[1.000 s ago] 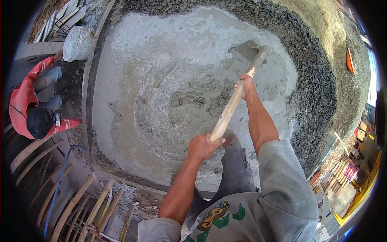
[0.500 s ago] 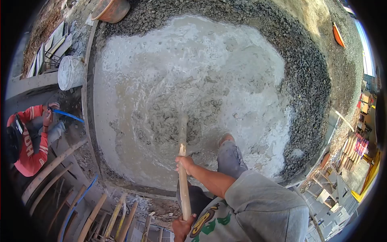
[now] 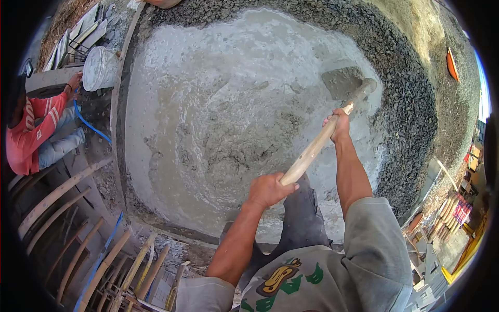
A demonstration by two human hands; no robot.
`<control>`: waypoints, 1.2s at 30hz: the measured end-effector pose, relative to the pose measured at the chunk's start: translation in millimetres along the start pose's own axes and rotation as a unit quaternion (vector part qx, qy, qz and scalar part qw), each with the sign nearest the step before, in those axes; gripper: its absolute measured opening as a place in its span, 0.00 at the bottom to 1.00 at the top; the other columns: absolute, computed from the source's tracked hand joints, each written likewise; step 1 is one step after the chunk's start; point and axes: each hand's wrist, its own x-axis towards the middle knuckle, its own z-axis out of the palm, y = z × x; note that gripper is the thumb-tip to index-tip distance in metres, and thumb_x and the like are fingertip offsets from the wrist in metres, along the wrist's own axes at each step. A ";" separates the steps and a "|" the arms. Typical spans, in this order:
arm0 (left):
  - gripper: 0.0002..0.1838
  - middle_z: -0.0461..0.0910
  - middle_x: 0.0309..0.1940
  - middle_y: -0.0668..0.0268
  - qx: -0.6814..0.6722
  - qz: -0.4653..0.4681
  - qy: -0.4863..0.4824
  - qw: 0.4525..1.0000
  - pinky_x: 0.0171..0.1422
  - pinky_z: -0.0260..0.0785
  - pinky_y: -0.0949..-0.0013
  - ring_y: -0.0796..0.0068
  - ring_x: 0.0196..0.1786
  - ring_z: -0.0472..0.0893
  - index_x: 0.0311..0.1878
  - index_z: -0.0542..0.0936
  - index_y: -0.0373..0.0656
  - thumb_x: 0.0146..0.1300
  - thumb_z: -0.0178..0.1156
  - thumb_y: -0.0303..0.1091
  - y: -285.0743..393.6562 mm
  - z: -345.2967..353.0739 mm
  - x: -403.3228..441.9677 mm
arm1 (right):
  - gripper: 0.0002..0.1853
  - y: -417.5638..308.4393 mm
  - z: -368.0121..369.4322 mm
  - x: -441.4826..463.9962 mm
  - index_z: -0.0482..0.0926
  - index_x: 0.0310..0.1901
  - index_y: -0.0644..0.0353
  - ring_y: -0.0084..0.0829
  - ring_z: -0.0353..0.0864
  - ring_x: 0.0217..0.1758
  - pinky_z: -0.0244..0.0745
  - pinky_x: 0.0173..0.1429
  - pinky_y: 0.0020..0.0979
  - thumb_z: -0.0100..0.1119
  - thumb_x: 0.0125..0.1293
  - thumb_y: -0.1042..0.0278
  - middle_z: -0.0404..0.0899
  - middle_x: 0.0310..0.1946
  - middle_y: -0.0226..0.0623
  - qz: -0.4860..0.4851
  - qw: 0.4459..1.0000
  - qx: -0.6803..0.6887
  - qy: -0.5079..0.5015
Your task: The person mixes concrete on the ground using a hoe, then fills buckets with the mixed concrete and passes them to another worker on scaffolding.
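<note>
A hoe with a wooden handle (image 3: 310, 157) slants up to the right across the wet cement mix (image 3: 223, 104). My left hand (image 3: 270, 190) is wrapped round the butt end of the handle. Farther up, near the hoe's head, my right hand (image 3: 339, 126) grips the same handle. The hoe's blade (image 3: 343, 82), coated in grey mix, sits at the upper right of the mix, close to the gravel (image 3: 403, 99). Whether the blade touches the surface I cannot tell. My legs (image 3: 301, 213) are at the lower edge of the mix.
A person in a red top (image 3: 39, 130) sits on the left beside a white bucket (image 3: 100, 69). A blue strip (image 3: 92, 125) hangs near them. Wooden poles (image 3: 65, 195) line the lower left. An orange object (image 3: 452, 65) lies at the far right.
The hoe has swung from the middle of the mix to the upper right, its head now visible. Both my hands moved up with it. The seated person's hand has moved up toward the bucket.
</note>
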 end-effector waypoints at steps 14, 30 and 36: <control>0.32 0.80 0.23 0.51 -0.086 -0.347 0.104 0.928 0.37 0.72 0.54 0.49 0.32 0.82 0.34 0.84 0.40 0.46 0.64 0.65 -169.4 53.7 -301.2 | 0.14 355.1 67.7 -199.9 0.71 0.38 0.62 0.38 0.75 0.21 0.75 0.25 0.43 0.60 0.52 0.66 0.71 0.25 0.41 0.322 0.928 -0.170 -0.076; 0.25 0.80 0.22 0.56 -0.123 -0.114 0.282 0.945 0.35 0.71 0.59 0.57 0.28 0.82 0.33 0.82 0.43 0.49 0.67 0.59 -189.0 17.4 -113.8 | 0.12 199.6 237.3 -110.8 0.70 0.36 0.62 0.35 0.73 0.19 0.73 0.23 0.40 0.56 0.53 0.66 0.69 0.23 0.38 0.039 0.950 -0.213 -0.225; 0.24 0.78 0.19 0.62 -0.379 -0.223 0.194 0.877 0.31 0.70 0.64 0.70 0.25 0.79 0.32 0.79 0.35 0.51 0.67 0.52 -183.1 70.8 -145.0 | 0.16 295.0 220.6 -108.0 0.73 0.41 0.67 0.35 0.73 0.17 0.75 0.23 0.39 0.60 0.50 0.70 0.72 0.25 0.41 0.107 0.906 -0.364 -0.185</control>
